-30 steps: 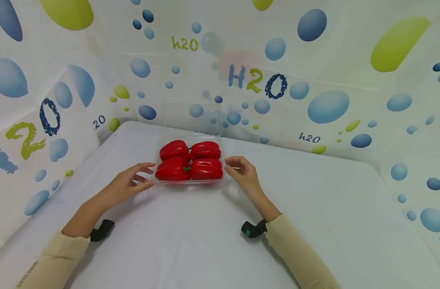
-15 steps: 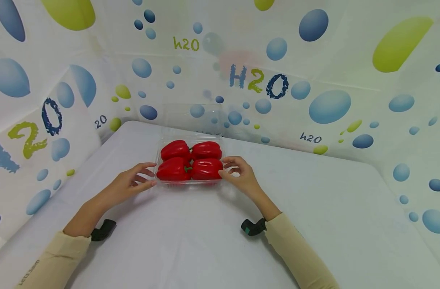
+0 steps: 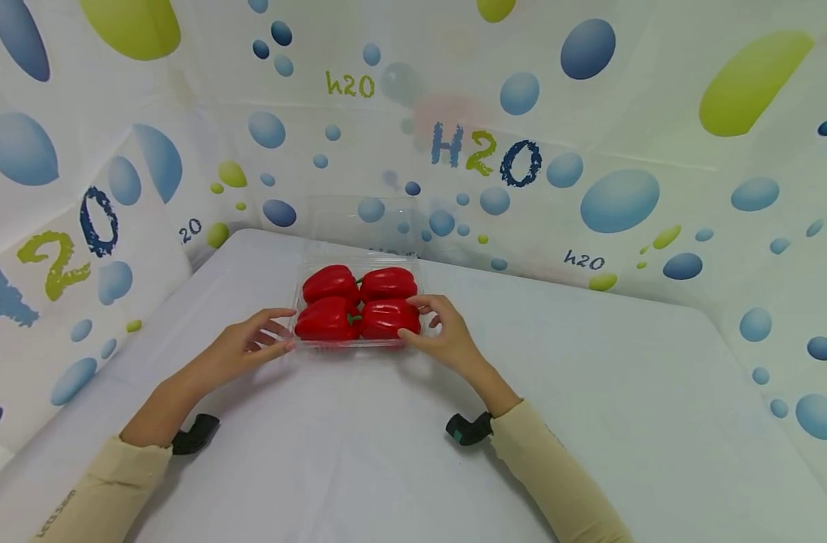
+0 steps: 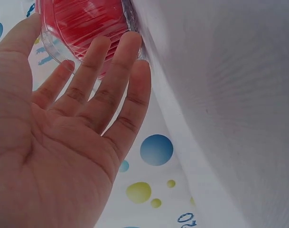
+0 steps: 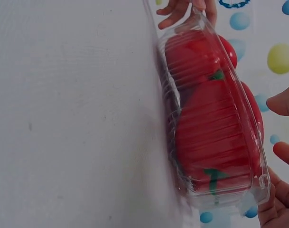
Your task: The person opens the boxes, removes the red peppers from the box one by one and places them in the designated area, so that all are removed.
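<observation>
Several red bell peppers (image 3: 327, 319) lie in a clear plastic clamshell container (image 3: 355, 343), its see-through lid (image 3: 345, 219) raised at the back. My left hand (image 3: 235, 348) is at the container's left side, fingers extended and fingertips at its wall; in the left wrist view, the left palm (image 4: 63, 142) faces the camera. My right hand (image 3: 450, 339) reaches over the right edge above the front right pepper (image 3: 385, 318), thumb and index finger spread. In the right wrist view, its thumb (image 5: 283, 102) stands apart from the peppers, while lower fingers (image 5: 277, 197) are by the container's corner.
A white cloth covers the table (image 3: 359, 452). Behind it hangs a white curtain (image 3: 658, 136) printed with blue and green drops and "H2O" lettering. A black wrist device (image 3: 196, 434) sits under the left wrist, another wrist device (image 3: 469, 428) under the right.
My right hand has moved left, from beside the container's right wall to over the front right pepper. The left hand, container and peppers stay in place.
</observation>
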`<state>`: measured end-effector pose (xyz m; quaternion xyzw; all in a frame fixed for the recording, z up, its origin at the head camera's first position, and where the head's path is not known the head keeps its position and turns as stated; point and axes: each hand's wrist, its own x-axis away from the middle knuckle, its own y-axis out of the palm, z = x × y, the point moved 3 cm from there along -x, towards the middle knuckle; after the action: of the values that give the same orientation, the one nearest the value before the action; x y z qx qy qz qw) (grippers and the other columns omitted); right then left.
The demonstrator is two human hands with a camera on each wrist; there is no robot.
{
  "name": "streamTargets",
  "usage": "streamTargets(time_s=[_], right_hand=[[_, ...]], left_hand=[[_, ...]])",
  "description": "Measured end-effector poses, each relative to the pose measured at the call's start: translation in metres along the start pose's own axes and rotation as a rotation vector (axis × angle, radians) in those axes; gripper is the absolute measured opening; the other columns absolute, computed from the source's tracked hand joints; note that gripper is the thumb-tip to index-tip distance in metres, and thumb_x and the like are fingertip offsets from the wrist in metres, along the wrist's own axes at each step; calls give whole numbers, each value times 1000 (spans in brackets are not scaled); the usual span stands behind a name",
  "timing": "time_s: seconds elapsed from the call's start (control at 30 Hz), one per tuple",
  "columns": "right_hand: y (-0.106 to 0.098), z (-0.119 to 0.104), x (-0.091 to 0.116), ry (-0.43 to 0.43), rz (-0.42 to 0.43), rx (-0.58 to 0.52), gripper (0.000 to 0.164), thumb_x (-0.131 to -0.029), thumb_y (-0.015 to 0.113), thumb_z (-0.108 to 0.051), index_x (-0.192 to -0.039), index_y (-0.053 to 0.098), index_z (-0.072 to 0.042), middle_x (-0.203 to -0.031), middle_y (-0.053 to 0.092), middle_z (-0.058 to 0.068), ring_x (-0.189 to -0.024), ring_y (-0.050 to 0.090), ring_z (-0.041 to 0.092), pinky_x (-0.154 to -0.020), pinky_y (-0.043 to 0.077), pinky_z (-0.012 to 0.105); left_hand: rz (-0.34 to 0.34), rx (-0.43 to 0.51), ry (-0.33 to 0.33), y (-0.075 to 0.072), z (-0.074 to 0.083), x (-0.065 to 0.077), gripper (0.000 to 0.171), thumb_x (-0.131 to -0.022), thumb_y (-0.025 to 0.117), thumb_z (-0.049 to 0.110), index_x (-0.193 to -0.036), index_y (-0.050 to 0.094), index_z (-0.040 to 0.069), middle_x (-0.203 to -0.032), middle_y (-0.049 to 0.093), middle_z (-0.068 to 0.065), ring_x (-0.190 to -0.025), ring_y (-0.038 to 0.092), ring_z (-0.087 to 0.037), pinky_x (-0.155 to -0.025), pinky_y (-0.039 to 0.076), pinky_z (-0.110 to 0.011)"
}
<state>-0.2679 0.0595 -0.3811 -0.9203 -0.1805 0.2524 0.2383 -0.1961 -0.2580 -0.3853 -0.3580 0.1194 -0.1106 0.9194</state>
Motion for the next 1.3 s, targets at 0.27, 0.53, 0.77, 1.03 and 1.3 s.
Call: streamTargets(time_s=[0.27, 0.53, 0.77, 1.03, 1.3], right_hand=[[6, -2, 0, 43, -11, 56, 52, -81, 76, -18, -128, 56, -7, -127, 55, 13, -111, 51, 26, -79, 48, 30], [9, -5, -4, 65, -23, 92, 54, -80, 77, -20, -129, 56, -9, -131, 52, 13, -117, 48, 28, -88, 52, 41], [15, -10, -10, 75, -8, 154, 55, -79, 78, -25, -127, 57, -8, -131, 53, 15, -122, 44, 31, -91, 51, 47], [21, -17, -15, 196, -4, 280, 66, -77, 81, -38, -131, 56, -12, -131, 53, 12, -122, 43, 29, -85, 55, 43], [22, -17, -16, 222, 6, 325, 65, -76, 80, -44, -132, 58, -20, -130, 53, 11, -121, 43, 29, -86, 54, 45]], left_hand=[[-3, 11, 15, 1, -1, 1, 55, -94, 65, 18, -142, 42, 6, -113, 66, -16, -94, 67, -26, -75, 53, -20], [-10, 18, 11, 0, -1, 1, 54, -94, 65, 18, -142, 41, 6, -112, 67, -16, -92, 68, -25, -75, 52, -19], [0, 22, 14, 0, -2, 1, 54, -94, 65, 18, -142, 42, 7, -110, 68, -14, -91, 68, -23, -75, 53, -20], [-1, 33, 23, 1, -3, 1, 55, -94, 65, 16, -142, 42, 7, -109, 68, -13, -90, 68, -22, -76, 53, -20], [2, 14, 19, 1, -3, -1, 54, -94, 65, 17, -142, 42, 8, -108, 68, -11, -90, 67, -21, -76, 54, -23]])
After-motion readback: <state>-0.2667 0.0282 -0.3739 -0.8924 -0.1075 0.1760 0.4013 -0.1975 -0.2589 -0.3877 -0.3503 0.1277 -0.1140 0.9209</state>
